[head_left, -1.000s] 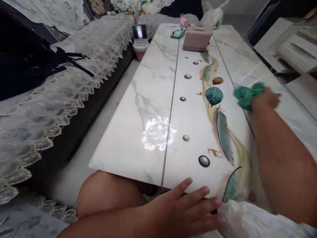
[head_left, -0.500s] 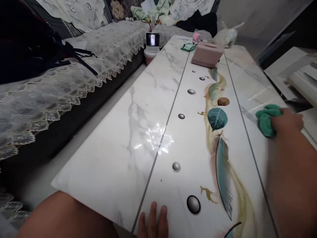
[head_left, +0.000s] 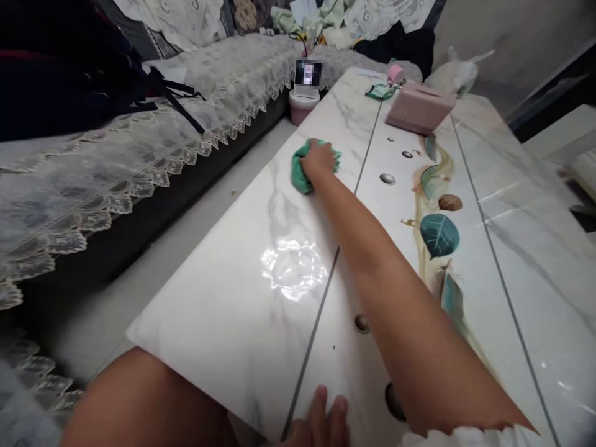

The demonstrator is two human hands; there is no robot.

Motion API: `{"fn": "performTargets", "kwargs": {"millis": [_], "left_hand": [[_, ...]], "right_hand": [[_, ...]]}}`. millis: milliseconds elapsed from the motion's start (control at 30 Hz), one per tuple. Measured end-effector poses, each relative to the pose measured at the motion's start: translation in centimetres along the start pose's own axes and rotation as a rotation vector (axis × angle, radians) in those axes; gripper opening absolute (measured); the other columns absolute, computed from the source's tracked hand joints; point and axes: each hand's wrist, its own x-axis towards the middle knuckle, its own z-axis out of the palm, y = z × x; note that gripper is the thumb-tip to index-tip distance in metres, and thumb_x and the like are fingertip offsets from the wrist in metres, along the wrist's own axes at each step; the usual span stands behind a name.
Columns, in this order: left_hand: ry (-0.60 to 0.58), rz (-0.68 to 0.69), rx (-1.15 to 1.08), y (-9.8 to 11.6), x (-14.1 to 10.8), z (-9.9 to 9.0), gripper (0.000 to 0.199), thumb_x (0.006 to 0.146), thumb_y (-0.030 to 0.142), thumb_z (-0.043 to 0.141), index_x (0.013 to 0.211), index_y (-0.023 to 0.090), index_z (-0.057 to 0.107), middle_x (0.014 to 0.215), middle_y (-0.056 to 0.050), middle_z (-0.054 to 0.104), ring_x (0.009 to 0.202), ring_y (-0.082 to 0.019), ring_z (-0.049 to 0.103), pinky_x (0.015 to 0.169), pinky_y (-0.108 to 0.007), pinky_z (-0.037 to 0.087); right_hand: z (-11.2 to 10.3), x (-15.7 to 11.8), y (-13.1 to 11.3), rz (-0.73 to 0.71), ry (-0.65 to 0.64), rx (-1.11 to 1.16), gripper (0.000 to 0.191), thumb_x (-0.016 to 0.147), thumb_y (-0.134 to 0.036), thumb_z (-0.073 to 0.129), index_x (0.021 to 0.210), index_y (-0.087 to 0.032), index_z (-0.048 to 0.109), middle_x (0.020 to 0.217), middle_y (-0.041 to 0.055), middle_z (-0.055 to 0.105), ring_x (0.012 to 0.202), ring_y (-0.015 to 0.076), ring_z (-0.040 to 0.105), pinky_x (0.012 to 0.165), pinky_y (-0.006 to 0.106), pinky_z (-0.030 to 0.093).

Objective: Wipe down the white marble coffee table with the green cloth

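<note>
My right hand (head_left: 320,160) presses a bunched green cloth (head_left: 302,177) onto the left part of the white marble-patterned table (head_left: 223,298), close to its left edge. The right forearm reaches diagonally across the table and covers part of the printed feather and dark round dots. Low in the view, my left hand (head_left: 326,422) rests on the near end of the tabletop with its fingers out and nothing in them. Only the fingers of that hand show.
A pink box (head_left: 421,107) stands at the table's far end, near a green-and-white packet (head_left: 380,91) and a plastic bag (head_left: 454,73). Left is a lace-covered sofa (head_left: 223,81) with a dark backpack (head_left: 69,74). A small screen (head_left: 308,73) sits on a pink-and-white bucket (head_left: 303,108).
My right hand has swept the green cloth from the table's right side across to its left side. My left hand stays on the near end. The view has shifted slightly.
</note>
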Motion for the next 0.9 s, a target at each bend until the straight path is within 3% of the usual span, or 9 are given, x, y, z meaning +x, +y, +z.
{"fn": "performTargets", "kwargs": {"millis": [133, 200, 300, 400, 533, 667, 767, 833, 900], "left_hand": [[0.027, 0.066, -0.098, -2.8, 1.0, -0.8, 0.030, 0.095, 0.038, 0.063, 0.119, 0.019, 0.067, 0.137, -0.011, 0.066, 0.104, -0.019, 0.070, 0.062, -0.029, 0.038], [0.017, 0.099, -0.177, -4.0, 1.2, -1.1, 0.030, 0.097, 0.036, 0.060, 0.122, 0.021, 0.067, 0.138, -0.009, 0.066, 0.109, -0.020, 0.068, 0.074, -0.032, 0.042], [0.043, 0.119, -0.270, -5.2, 1.2, -1.4, 0.027, 0.099, 0.033, 0.057, 0.121, 0.023, 0.068, 0.134, -0.005, 0.068, 0.107, -0.020, 0.066, 0.089, -0.039, 0.044], [0.111, 0.074, -0.323, -5.7, 1.4, -1.5, 0.022, 0.099, 0.028, 0.055, 0.110, 0.023, 0.072, 0.122, -0.002, 0.073, 0.100, -0.018, 0.066, 0.091, -0.040, 0.043], [0.143, 0.041, -0.357, -6.2, 1.7, -2.1, 0.023, 0.100, 0.026, 0.052, 0.104, 0.025, 0.074, 0.115, 0.002, 0.076, 0.098, -0.019, 0.067, 0.091, -0.044, 0.040], [0.075, 0.094, -0.396, -6.8, 1.9, -3.1, 0.029, 0.100, 0.030, 0.048, 0.107, 0.023, 0.076, 0.118, -0.004, 0.076, 0.106, -0.026, 0.068, 0.097, -0.050, 0.034], [0.082, 0.062, -0.450, -6.7, 2.3, -3.7, 0.030, 0.095, 0.036, 0.054, 0.099, 0.020, 0.079, 0.114, -0.009, 0.077, 0.103, -0.030, 0.069, 0.098, -0.051, 0.031], [0.079, 0.056, -0.460, -6.4, 2.5, -3.9, 0.030, 0.087, 0.040, 0.063, 0.096, 0.017, 0.079, 0.114, -0.013, 0.076, 0.103, -0.033, 0.069, 0.099, -0.051, 0.031], [0.083, 0.060, -0.450, -6.1, 2.7, -3.9, 0.033, 0.080, 0.042, 0.070, 0.094, 0.014, 0.079, 0.113, -0.017, 0.076, 0.102, -0.036, 0.069, 0.099, -0.052, 0.030]], "right_hand": [[2.0, -1.4, -4.3, -0.015, 0.003, 0.031, 0.049, 0.106, -0.042, 0.046, 0.143, -0.009, 0.046, 0.138, 0.0170, 0.042, 0.121, 0.0269, 0.042, 0.101, 0.047, 0.037], [1.7, -1.3, -3.7, 0.049, 0.039, -0.001, 0.051, 0.108, -0.042, 0.041, 0.143, -0.005, 0.044, 0.135, 0.0174, 0.044, 0.117, 0.0226, 0.042, 0.100, 0.044, 0.038], [-0.2, -0.4, -0.1, 0.134, 0.131, -0.075, 0.050, 0.110, -0.041, 0.026, 0.138, -0.008, 0.052, 0.130, 0.0176, 0.048, 0.116, 0.0240, 0.045, 0.097, 0.044, 0.039], [-3.2, 0.0, 5.9, 0.233, 0.212, -0.149, 0.048, 0.109, -0.035, 0.025, 0.135, -0.012, 0.058, 0.129, 0.0186, 0.048, 0.116, 0.0264, 0.046, 0.094, 0.045, 0.038], [-9.2, -3.0, 16.2, 0.531, 0.332, -0.286, 0.042, 0.098, -0.033, 0.053, 0.137, -0.020, 0.061, 0.130, 0.0193, 0.046, 0.111, 0.0258, 0.046, 0.087, 0.041, 0.033], [-16.8, -10.5, 28.7, 0.792, 0.387, -0.322, 0.053, 0.093, -0.031, 0.059, 0.145, -0.022, 0.057, 0.138, 0.0297, 0.039, 0.121, 0.0330, 0.044, 0.080, 0.046, 0.030], [-21.2, -17.3, 37.8, 0.997, 0.456, -0.340, 0.060, 0.089, -0.034, 0.061, 0.149, -0.032, 0.054, 0.142, 0.0316, 0.035, 0.129, 0.0363, 0.043, 0.076, 0.050, 0.029], [-22.8, -21.4, 42.0, 1.012, 0.507, -0.367, 0.063, 0.086, -0.036, 0.061, 0.149, -0.035, 0.053, 0.143, 0.0299, 0.037, 0.131, 0.0367, 0.043, 0.077, 0.052, 0.030], [-23.6, -24.6, 44.2, 0.935, 0.513, -0.411, 0.064, 0.084, -0.040, 0.060, 0.147, -0.034, 0.055, 0.142, 0.0279, 0.040, 0.130, 0.0373, 0.045, 0.079, 0.052, 0.034]]}}
